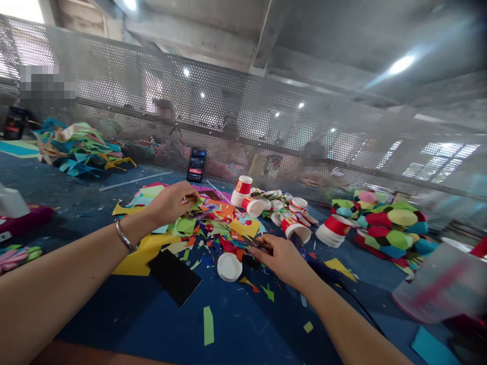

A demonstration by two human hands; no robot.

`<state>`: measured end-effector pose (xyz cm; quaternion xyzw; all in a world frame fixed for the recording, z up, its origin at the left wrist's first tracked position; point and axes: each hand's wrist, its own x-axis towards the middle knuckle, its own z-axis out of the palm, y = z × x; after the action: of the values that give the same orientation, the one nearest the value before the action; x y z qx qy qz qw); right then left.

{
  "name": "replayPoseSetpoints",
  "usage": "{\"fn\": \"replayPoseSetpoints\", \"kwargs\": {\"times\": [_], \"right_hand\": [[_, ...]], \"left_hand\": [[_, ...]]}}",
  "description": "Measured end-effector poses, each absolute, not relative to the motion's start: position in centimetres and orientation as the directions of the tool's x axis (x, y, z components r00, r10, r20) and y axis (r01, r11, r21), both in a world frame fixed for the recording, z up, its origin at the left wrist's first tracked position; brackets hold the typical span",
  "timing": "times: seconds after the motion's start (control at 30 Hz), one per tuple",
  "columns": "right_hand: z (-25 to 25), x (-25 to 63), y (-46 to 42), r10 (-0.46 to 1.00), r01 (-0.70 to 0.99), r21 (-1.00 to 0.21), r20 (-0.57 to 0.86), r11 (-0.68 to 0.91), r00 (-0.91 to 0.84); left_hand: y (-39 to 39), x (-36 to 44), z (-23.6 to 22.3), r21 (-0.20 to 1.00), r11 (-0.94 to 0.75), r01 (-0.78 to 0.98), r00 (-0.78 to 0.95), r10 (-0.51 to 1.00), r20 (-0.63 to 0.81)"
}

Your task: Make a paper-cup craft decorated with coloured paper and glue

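Where hands [279, 256] work, scraps [219, 210], pointing all ways

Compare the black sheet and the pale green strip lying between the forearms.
The black sheet is dark and broad; the pale green strip is light and narrow. The sheet lies aslant, overlapping yellow paper; the strip runs down the picture. Both lie on the blue table.

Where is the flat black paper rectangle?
In the head view, the flat black paper rectangle lies left of centre on the dark blue table, beside the big yellow paper, left of the round white piece.
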<state>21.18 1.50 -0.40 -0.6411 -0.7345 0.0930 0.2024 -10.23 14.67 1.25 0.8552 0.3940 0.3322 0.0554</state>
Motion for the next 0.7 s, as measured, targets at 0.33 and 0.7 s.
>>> {"fn": "replayPoseSetpoints", "kwargs": {"times": [0.33,0.7], "right_hand": [[-0.5,21.3,1.6,0.977,0.900,-0.399,0.183,0.179,-0.113],[-0.1,20.8,1.3,0.978,0.898,-0.402,0.168,0.181,-0.122]], "left_hand": [[16.6,-13.1,1.8,0.413,-0.570,0.711,0.418,0.814,0.403],[15.4,-7.8,-1.2,0.191,-0.724,0.663,0.645,0.682,0.345]]}}
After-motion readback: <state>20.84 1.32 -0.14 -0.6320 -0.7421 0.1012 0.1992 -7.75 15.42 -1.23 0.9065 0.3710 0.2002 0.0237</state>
